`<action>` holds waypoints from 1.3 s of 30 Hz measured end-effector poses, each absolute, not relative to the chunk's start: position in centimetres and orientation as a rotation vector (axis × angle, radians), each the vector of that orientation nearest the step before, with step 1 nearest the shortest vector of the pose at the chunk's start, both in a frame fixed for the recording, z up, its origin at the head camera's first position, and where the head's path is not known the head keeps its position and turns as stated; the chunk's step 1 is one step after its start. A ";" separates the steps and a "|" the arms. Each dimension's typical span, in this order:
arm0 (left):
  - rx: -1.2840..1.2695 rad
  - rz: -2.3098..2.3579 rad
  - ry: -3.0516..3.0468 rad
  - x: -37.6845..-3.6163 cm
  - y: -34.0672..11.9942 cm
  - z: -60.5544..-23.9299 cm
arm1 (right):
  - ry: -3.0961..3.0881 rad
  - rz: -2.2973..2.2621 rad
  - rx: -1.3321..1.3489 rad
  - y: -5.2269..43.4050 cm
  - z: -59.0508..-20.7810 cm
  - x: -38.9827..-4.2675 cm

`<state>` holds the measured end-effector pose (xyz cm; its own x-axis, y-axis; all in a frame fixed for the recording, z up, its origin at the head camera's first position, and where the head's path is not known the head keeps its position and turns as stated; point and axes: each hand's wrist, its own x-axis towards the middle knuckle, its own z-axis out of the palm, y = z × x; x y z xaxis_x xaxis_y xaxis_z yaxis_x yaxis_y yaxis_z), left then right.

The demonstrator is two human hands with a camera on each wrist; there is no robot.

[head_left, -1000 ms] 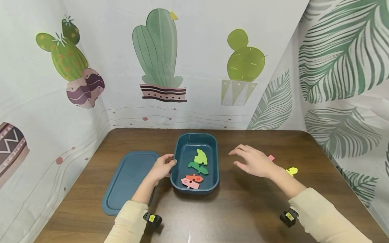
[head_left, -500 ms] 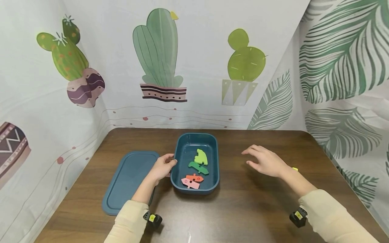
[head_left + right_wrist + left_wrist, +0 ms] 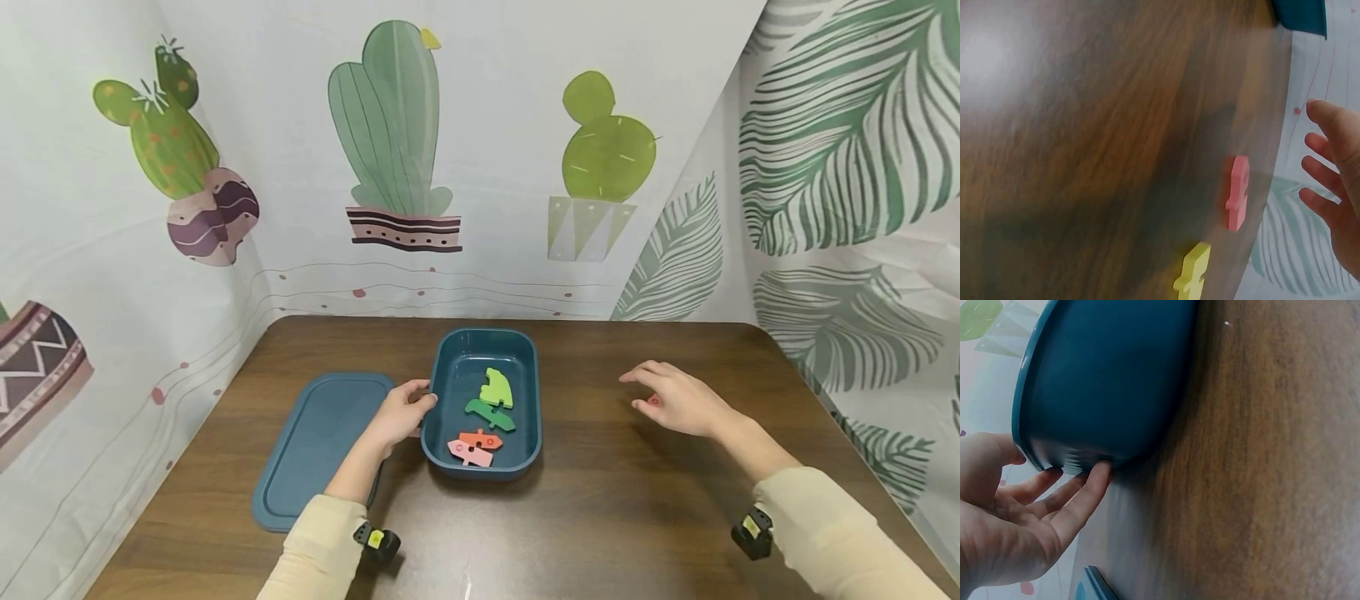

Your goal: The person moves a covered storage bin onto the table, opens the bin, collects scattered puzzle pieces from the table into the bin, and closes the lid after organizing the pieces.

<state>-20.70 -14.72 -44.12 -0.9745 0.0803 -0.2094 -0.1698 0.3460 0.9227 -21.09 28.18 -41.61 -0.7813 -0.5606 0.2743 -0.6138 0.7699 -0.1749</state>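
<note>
My left hand (image 3: 397, 414) holds the left side of a dark teal plastic box (image 3: 480, 473). In the left wrist view its thumb is at the rim and the fingertips meet the outer wall. Inside the box lie a lime-green piece (image 3: 497, 389), a green piece (image 3: 491, 414), an orange piece (image 3: 486, 441) and a pale pink piece (image 3: 468, 452), flat and notched. My right hand (image 3: 675, 404) hovers over the table's right part, fingers loosely bent, nothing held. Beneath it is a coral-pink notched piece (image 3: 1239, 194), partly hidden in the head view; a yellow piece (image 3: 1194, 273) lies nearby.
A matching teal lid (image 3: 322, 446) lies flat on the brown wooden table (image 3: 585, 517), left of the box and partly under the left forearm. A cloth backdrop (image 3: 502, 125) printed with cacti and leaves stands behind the table and at both sides.
My right hand has moved right, away from the box, and now covers most of the coral-pink piece; the yellow one has gone behind the forearm. My left hand and the box stay put.
</note>
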 end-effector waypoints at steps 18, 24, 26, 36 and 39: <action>-0.089 1.661 2.405 -20.7 -14.8 -44.1 | -2.787 0.309 0.901 30.3 -43.5 -21.1; -0.085 1.657 2.410 -20.7 -14.8 -44.1 | -2.817 0.273 0.895 30.5 -43.6 -21.1; -0.082 1.658 2.408 -20.6 -14.8 -44.0 | -2.828 0.275 0.894 30.6 -43.7 -21.2; -0.076 1.677 2.384 -20.6 -14.7 -43.8 | -2.863 0.265 0.886 31.1 -44.5 -21.5; -0.078 1.679 2.385 -20.6 -14.7 -43.8 | -2.865 0.263 0.890 31.2 -44.5 -21.5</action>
